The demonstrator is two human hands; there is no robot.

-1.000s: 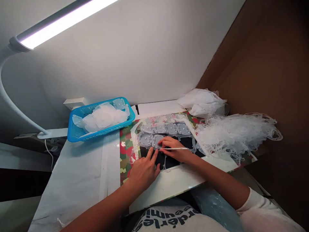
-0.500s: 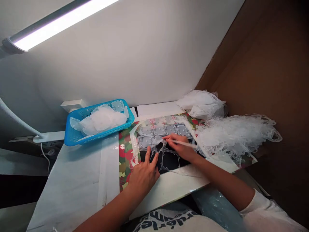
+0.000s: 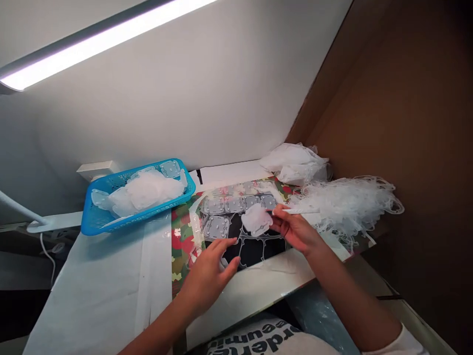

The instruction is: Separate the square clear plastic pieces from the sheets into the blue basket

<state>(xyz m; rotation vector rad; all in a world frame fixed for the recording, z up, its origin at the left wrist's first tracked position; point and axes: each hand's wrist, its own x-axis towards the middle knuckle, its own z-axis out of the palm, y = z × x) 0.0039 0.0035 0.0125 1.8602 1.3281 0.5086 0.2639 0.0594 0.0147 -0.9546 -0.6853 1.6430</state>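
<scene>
A translucent, roughly square pad [image 3: 256, 220] is lifted off the sheet, pinched at its right edge by my right hand [image 3: 291, 227]. That same hand also holds a thin white stick [image 3: 303, 211], which points to the right. My left hand [image 3: 212, 268] is open, fingers spread and curved, over the lower left of the sheet. Beneath both hands is a clear moulded sheet [image 3: 251, 252] on a black surface. Its upper rows still hold pads with small raised dots, such as the one at left [image 3: 216, 228]; bare outlines show in the lower rows.
A blue basket [image 3: 136, 219] of similar pads stands at the left. A tangled heap of clear trimmings [image 3: 343, 207] lies at the right, with a crumpled white plastic bag [image 3: 295, 162] behind it. A cardboard wall [image 3: 402, 108] rises on the right.
My right hand has raised a pad from the sheet and moved slightly right. My left hand has come away from pressing the sheet, its fingers opening. The camera view has shifted.
</scene>
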